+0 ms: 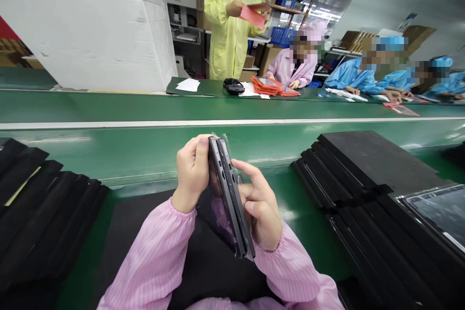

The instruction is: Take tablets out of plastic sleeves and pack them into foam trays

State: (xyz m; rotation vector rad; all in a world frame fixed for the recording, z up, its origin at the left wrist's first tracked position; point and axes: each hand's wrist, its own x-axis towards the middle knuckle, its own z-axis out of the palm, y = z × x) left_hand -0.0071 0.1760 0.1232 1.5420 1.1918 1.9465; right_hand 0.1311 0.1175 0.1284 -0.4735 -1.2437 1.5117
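Two thin dark tablets [228,193] are held together on edge in front of me, with their port sides facing up toward the camera. Clear film sticks out past their far ends and along the right side. My left hand [194,167] is closed around the far left end, thumb on top. On the right side, my right hand [261,208] is closed against the tablets, its index finger reaching to the upper edge and its thumb and other fingers bent. What lies between those bent fingers is partly hidden. Below lies a black mat [145,237] on the green bench.
Stacked black foam sleeves stand at left [43,218] and right [363,193]. A film-covered tablet [439,213] lies on the right stack. Across the green conveyor [145,106], co-workers handle orange-framed pieces [272,86]. A tall white wrapped block [109,24] stands at far left.
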